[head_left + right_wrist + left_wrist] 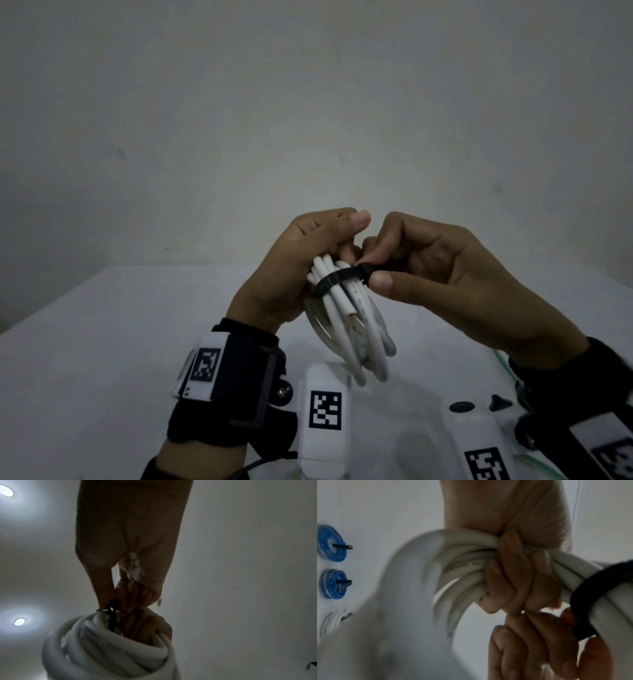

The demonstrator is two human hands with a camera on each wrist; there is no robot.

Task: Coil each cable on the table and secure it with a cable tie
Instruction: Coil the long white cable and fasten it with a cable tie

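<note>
White cable [346,308] coiled, black tie [342,275] wrapped around.

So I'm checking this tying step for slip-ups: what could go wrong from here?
The left hand grips the white cable coil only near the top; the lower loops hang free and could spring apart. The right hand pinches the black tie by its end, so it might slip before it is tight. The tie sits high on the bundle and could slide off.

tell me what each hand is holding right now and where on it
The left hand grips the coiled white cable at its upper end. The right hand pinches the black cable tie wrapped round that end, at its right side.
</note>
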